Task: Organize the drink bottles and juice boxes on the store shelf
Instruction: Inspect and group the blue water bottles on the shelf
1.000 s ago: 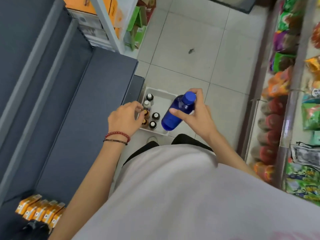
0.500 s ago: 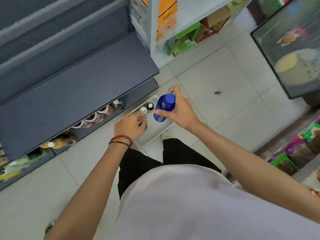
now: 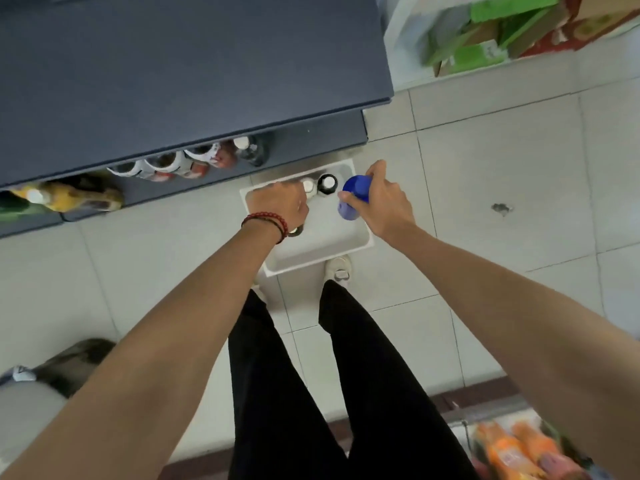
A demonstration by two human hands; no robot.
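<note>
A white plastic bin (image 3: 346, 242) sits on the tiled floor just before my feet. My right hand (image 3: 382, 202) grips a blue bottle (image 3: 353, 197) over the bin's right side, seen from above. My left hand (image 3: 278, 206), with red and black bracelets at the wrist, reaches down into the bin's left part among small bottles; what its fingers hold is hidden. Two small bottles stand at the bin's far edge, one with a white cap (image 3: 308, 187) and one with a black and white cap (image 3: 327, 183).
A dark grey shelf unit (image 3: 194, 64) overhangs at the top left, with bottles (image 3: 194, 161) lined up on its bottom shelf and yellow ones (image 3: 62, 197) further left. Green and red cartons (image 3: 485, 39) fill a white shelf top right. Orange packages (image 3: 519, 452) lie bottom right.
The view has tipped to look straight down as I lean over. Both hands have dropped lower towards the bin, the right one still carrying the blue bottle.
</note>
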